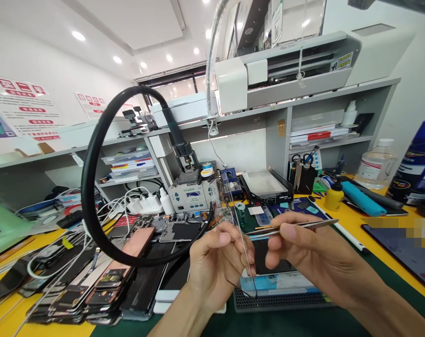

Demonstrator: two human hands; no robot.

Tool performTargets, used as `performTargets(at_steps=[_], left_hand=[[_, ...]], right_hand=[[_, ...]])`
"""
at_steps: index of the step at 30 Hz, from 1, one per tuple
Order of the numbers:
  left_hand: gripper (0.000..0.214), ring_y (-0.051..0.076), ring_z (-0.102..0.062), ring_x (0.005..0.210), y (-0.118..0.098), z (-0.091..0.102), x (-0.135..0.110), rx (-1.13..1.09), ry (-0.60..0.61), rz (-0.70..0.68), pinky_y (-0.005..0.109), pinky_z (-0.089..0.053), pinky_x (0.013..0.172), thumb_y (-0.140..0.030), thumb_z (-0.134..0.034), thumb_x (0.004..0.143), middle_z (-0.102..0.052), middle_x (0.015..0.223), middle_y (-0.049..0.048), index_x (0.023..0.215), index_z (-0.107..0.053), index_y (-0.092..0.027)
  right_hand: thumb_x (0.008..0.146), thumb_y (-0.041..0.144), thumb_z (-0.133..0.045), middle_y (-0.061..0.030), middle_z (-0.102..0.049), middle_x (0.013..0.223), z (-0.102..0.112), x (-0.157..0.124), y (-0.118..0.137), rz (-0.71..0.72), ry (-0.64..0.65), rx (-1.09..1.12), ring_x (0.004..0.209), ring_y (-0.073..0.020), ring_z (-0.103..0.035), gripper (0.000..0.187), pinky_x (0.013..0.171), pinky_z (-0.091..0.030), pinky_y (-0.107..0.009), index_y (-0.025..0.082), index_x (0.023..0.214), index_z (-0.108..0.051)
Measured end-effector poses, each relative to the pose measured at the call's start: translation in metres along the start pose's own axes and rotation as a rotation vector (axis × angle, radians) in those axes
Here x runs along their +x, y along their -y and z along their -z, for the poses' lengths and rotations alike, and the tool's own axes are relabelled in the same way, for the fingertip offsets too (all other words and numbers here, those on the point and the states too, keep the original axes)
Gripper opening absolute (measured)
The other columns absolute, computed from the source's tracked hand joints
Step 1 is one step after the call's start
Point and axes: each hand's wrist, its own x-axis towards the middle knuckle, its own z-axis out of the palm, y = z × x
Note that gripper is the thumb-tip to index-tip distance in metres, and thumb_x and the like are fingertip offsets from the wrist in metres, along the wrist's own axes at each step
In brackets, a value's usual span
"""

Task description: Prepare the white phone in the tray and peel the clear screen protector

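Note:
My left hand point(214, 264) is closed round a thin, clear, glass-like panel point(246, 250), held nearly edge-on to me, with a dark line along its lower edge. My right hand point(308, 245) pinches metal tweezers point(315, 224); their tips point left, close to the panel. Whether the tips touch it I cannot tell. Below and behind my hands lies a dark-screened device point(273, 260) on a blue-and-white pack point(285, 283). Under that is a black perforated pad point(282, 303) on a green mat point(373, 318).
A thick black hose point(88, 187) loops on the left from a hot-air station point(191, 199). Stacked phones and phone parts point(138, 245) crowd the left side. On the right stand a clear bottle point(375, 164), a yellow bottle point(334, 196) and a dark tablet point(398, 252).

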Motion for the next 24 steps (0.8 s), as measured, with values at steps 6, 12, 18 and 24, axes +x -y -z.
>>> performTargets(at_steps=[6, 12, 18, 24], left_hand=[[0.013, 0.016, -0.065, 0.059, -0.0009, -0.0023, 0.0005, -0.012, 0.039, -0.01, 0.027, -0.059, 0.05, -0.018, -0.061, 0.077, -0.066, 0.066, 0.0049, 0.074, -0.071, -0.01], [0.015, 0.015, -0.064, 0.055, 0.0016, -0.0009, 0.0017, -0.025, 0.06, -0.01, 0.026, -0.058, 0.049, -0.018, -0.059, 0.076, -0.064, 0.061, 0.0044, 0.072, -0.07, -0.009], [0.015, 0.015, -0.062, 0.053, 0.0022, 0.0009, 0.0024, -0.049, 0.073, 0.008, 0.028, -0.059, 0.048, -0.019, -0.059, 0.077, -0.064, 0.06, 0.0045, 0.072, -0.069, -0.009], [0.014, 0.014, -0.06, 0.051, 0.0026, 0.0007, 0.0014, -0.074, 0.06, 0.043, 0.027, -0.059, 0.048, -0.021, -0.061, 0.077, -0.064, 0.06, 0.0031, 0.072, -0.068, -0.01]], right_hand=[[0.086, 0.024, -0.075, -0.003, -0.077, 0.085, -0.0009, -0.0015, 0.0006, -0.028, 0.059, 0.072, 0.067, -0.0172, -0.076, 0.011, 0.067, -0.059, -0.027, 0.024, 0.096, -0.08], [0.09, 0.033, -0.071, -0.0061, -0.078, 0.083, -0.0023, 0.0017, 0.0002, -0.008, 0.041, 0.065, 0.069, -0.0184, -0.076, 0.016, 0.069, -0.061, -0.026, 0.021, 0.092, -0.081], [0.084, 0.025, -0.078, -0.0067, -0.079, 0.083, -0.0029, -0.0012, 0.0006, -0.01, -0.024, 0.043, 0.072, -0.0183, -0.076, 0.009, 0.07, -0.061, -0.025, 0.021, 0.092, -0.081], [0.076, 0.025, -0.085, -0.0062, -0.079, 0.078, -0.0078, -0.0053, -0.002, -0.018, -0.066, 0.006, 0.07, -0.0194, -0.076, 0.01, 0.069, -0.061, -0.027, 0.023, 0.086, -0.082]])
